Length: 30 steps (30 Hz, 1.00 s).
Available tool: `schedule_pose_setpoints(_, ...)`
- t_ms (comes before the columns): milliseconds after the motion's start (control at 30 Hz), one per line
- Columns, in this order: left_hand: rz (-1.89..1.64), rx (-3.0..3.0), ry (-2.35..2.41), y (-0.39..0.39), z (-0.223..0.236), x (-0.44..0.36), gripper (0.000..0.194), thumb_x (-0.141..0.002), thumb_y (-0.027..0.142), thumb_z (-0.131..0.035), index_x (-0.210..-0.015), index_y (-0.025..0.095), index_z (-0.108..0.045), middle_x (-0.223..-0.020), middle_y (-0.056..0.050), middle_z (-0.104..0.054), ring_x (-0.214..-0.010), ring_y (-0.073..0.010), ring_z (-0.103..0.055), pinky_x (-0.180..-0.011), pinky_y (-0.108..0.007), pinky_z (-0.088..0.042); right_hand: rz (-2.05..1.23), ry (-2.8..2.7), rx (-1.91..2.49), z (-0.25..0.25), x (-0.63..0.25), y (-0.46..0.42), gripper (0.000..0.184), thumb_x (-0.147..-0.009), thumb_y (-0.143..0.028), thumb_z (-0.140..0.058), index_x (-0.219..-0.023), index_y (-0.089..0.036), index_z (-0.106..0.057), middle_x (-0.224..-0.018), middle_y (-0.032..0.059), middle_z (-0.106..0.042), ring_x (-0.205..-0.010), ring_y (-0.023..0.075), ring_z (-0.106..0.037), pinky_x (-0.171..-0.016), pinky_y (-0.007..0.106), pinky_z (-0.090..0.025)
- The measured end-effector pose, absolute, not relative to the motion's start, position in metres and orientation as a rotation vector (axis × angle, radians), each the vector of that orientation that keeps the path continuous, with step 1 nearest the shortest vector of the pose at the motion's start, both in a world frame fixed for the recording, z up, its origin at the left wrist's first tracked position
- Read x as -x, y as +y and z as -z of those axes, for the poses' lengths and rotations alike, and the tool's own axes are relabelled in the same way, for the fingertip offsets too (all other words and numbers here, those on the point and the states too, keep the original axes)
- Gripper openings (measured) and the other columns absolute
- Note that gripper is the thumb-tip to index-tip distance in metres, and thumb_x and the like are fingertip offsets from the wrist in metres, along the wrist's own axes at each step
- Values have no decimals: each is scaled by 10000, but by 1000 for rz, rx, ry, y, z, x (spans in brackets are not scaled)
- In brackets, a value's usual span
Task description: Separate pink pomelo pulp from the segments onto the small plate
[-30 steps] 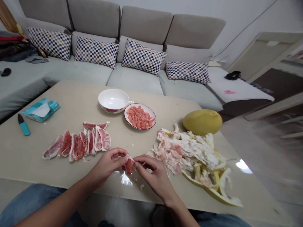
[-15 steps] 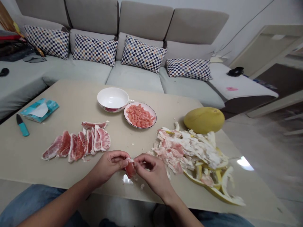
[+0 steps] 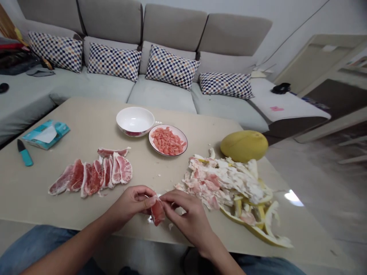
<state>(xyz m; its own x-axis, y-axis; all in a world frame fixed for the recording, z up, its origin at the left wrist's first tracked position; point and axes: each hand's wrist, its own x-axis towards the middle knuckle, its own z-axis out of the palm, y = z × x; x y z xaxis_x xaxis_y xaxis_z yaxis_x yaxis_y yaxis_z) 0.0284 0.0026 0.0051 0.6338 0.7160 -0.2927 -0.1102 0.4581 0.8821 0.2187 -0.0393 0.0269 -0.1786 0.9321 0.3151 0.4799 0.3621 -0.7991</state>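
Near the table's front edge, my left hand (image 3: 134,202) is closed on a pink pomelo segment (image 3: 157,213), which hangs down between my hands. My right hand (image 3: 186,212) pinches at the top of the same segment, thumb and forefinger against its pale membrane. Left of my hands lies a row of unpeeled pomelo segments (image 3: 94,177) with white skin on them. Beyond my hands, a dark-rimmed plate (image 3: 183,134) bears small pieces of pink pomelo flesh (image 3: 166,140). To the right spreads a heap of white membrane scraps and yellow peel (image 3: 229,183).
A white bowl (image 3: 135,119) stands beside the plate. At the right is a whole yellow pomelo (image 3: 244,146). A teal-handled knife (image 3: 26,156) and a tissue pack (image 3: 47,133) lie at the left of the table (image 3: 86,114). Behind is a grey sofa (image 3: 163,93) with checkered cushions.
The segment hangs slightly lower, with more of its pink flesh showing. My right hand's fingers have shifted a little at its top edge. The view has moved slightly.
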Motion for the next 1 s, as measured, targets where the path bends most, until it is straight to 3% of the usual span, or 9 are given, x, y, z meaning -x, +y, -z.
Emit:
schedule_pose_setpoints(167,-524,-967,759,2,-6,-29,287,-791,377,-693,-909,119,-653,-728,-57,-714,-673,-178,-658,-674,-298,-495,-609,-1927,1254,-27,-220,-40,137,-825,-119,-559,-792,-177,-679,-660,25,-652,-579,124,-572,-558,228,-434)
schedule_pose_setpoints(533,-470,-1046,678,4,-8,-27,245,-760,345,-731,-861,125,-696,-744,-70,-727,-734,-193,-665,-742,-313,-488,-987,-1660,1447,-21,-215,-40,105,-750,-166,-585,-688,-173,-669,-582,-8,-597,-536,111,-531,-508,205,-389)
schedule_pose_setpoints(667,-486,-1021,733,3,0,-29,249,-712,311,-779,-844,120,-688,-787,-64,-721,-751,-175,-659,-725,-275,-476,-1118,-1574,1483,-21,-220,-42,143,-790,-246,-590,-738,-165,-696,-641,23,-656,-564,127,-568,-522,215,-416)
schedule_pose_setpoints(833,-562,-907,695,-2,6,-35,278,-790,325,-710,-982,153,-608,-770,-50,-716,-696,-173,-672,-664,-277,-477,-1154,-1585,1501,-30,-227,-42,194,-803,-323,-619,-824,-177,-745,-725,50,-710,-619,146,-604,-555,232,-438)
schedule_pose_setpoints(1000,-548,-942,611,-5,3,-35,218,-837,319,-653,-963,148,-603,-702,-60,-722,-688,-204,-686,-704,-317,-480,-1245,-1437,1498,-26,-221,-43,160,-745,-313,-666,-723,-165,-722,-630,23,-669,-552,127,-567,-513,223,-405)
